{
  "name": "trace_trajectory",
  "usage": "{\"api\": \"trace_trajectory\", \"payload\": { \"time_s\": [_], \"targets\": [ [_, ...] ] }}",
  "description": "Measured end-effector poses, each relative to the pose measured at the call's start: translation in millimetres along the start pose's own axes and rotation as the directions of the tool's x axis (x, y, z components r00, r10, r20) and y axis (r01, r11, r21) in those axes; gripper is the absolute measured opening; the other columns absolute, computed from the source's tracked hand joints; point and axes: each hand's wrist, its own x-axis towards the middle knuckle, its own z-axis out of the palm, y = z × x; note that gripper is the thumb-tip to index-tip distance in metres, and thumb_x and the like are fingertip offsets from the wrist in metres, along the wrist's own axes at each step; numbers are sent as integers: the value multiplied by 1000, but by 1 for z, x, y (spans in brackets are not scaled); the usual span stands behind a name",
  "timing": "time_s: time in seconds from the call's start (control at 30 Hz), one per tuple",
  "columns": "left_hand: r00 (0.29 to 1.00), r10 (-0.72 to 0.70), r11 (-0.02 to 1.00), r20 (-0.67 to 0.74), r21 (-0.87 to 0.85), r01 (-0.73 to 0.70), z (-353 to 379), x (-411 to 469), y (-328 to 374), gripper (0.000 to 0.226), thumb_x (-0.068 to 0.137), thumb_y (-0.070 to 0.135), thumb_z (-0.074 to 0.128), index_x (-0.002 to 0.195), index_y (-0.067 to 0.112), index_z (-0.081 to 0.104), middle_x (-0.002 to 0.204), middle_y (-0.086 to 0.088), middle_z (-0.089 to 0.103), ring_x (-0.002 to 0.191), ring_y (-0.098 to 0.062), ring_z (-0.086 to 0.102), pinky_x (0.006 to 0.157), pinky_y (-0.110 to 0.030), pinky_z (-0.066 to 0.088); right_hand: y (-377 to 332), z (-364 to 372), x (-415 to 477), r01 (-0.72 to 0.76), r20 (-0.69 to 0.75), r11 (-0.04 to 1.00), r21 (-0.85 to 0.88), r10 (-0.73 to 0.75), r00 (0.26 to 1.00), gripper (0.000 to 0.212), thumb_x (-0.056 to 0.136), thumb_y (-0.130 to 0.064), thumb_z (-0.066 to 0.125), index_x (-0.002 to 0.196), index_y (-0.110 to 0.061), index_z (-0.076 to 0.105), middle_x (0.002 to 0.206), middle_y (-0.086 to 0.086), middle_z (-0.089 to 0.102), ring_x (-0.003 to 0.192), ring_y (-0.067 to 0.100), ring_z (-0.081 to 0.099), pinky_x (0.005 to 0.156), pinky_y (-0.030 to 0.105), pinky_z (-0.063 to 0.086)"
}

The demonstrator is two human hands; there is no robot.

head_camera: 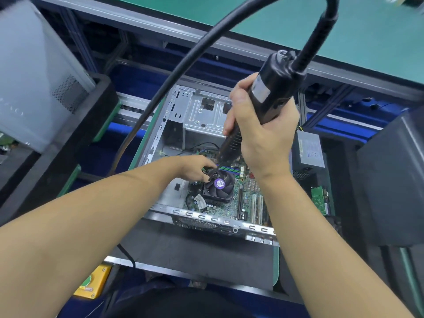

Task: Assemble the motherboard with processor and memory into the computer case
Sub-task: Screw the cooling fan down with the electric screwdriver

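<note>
A green tabletop [298, 24] with a grey metal frame runs across the far side. Below it, the open silver metal computer case [195, 115] lies on a dark mat, and the green motherboard [250, 198] sits inside it with a black cooler fan [219, 185] on top. The right hand [261, 131] is closed around a black electric screwdriver [273, 88], its tip pointing down beside the fan. The left hand [197, 167] pinches with narrow fingers at the fan's edge, near the tip. A thick black cable [183, 65] arcs over the case
</note>
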Motion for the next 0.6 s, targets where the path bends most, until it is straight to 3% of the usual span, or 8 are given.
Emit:
{"api": "trace_trajectory", "payload": {
  "time_s": [0.13,0.2,0.27,0.3,0.37,0.43,0.5,0.6],
  "targets": [
    [998,-19,999,64,40,16,-3,5,3,61,96,37,52,151,21,32,155,-4,35,137,-24,38,112,-38,33,-9,-21,8,-2,-56,999,-34,0,998,12,93,-3,63,101,2,55,73,13,58,51,32,55,53,37,50],
    [1000,3,999,28,45,-5,-3,5,12,56,96,42,50,147,19,39,151,-7,40,136,-26,40,111,-39,34,-8,-25,6,-9,-65,1000,-30,7,998,13,93,-4,63,101,0,54,73,12,58,50,31,55,53,36,50],
    [995,87,995,-54,59,-83,2,11,25,26,96,34,49,113,17,59,121,-9,61,111,-33,55,89,-37,45,-10,-26,3,-8,-80,1000,-15,7,997,14,92,-9,64,99,-2,54,72,14,57,49,33,54,52,34,49],
    [988,130,989,-81,79,-124,5,15,31,15,96,30,47,92,19,57,97,-5,63,91,-33,56,74,-33,44,-11,-26,2,-1,-83,1000,-5,1,997,15,91,-12,65,98,-4,55,72,14,56,49,33,53,52,33,49],
    [979,172,980,-114,117,-158,10,17,40,28,99,32,42,75,19,46,74,1,53,69,-24,52,61,-24,37,-13,-27,2,1,-80,1000,5,-1,997,16,90,-15,64,98,-5,55,70,12,56,47,29,54,51,32,48],
    [981,166,975,-104,163,-148,9,16,42,38,101,48,37,75,22,48,72,4,52,66,-18,51,62,-23,40,-13,-31,2,7,-77,1000,4,-7,997,17,90,-15,65,98,-4,55,70,10,58,47,29,55,51,32,48],
    [985,153,958,-76,256,-129,7,16,42,41,98,59,32,80,27,51,76,8,53,74,-19,54,70,-33,47,-11,-36,2,4,-68,1000,-3,-4,998,17,90,-16,64,97,-4,55,70,7,59,46,31,55,51,33,48],
    [987,151,955,-46,263,-134,5,17,45,48,99,59,29,96,22,59,92,2,64,88,-23,61,82,-39,51,-7,-34,-1,-4,-51,1000,16,4,999,18,91,-16,63,98,-2,55,71,6,59,44,30,55,49,31,47]
  ]
}}
